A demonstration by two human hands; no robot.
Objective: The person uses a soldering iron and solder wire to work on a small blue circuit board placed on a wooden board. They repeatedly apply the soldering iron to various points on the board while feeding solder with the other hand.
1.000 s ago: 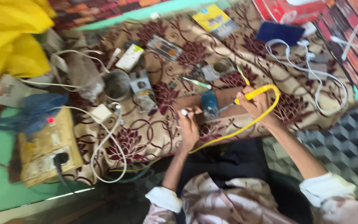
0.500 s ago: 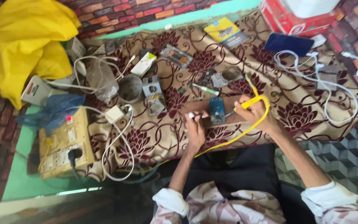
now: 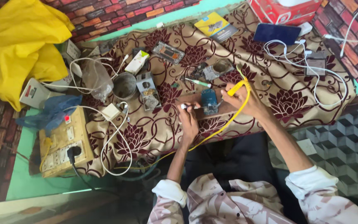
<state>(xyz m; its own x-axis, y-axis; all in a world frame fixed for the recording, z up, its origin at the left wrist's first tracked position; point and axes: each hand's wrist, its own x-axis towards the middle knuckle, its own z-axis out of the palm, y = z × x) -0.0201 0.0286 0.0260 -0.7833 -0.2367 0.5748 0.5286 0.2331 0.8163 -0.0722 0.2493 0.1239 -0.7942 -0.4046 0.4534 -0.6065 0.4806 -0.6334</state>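
My right hand (image 3: 245, 99) grips a yellow-handled soldering iron (image 3: 236, 88) whose yellow cord (image 3: 224, 124) loops down toward my lap. Its tip points at a small blue circuit board (image 3: 209, 101) lying on a brown block on the flowered cloth (image 3: 270, 74). My left hand (image 3: 188, 120) pinches a thin white-tipped tool or wire (image 3: 184, 106) just left of the board. Both sleeves are rolled, with white cuffs.
A yellow switchboard with a black plug (image 3: 65, 145) sits at left, with white cables (image 3: 112, 137). A metal cup (image 3: 124, 86), green screwdriver (image 3: 197, 83), phone parts (image 3: 168, 52), dark phone (image 3: 276, 33), red box (image 3: 286, 10), yellow bag (image 3: 25, 45).
The view has shifted and steadied. My hands stay at the blue board, the right one still holding the soldering iron over it.
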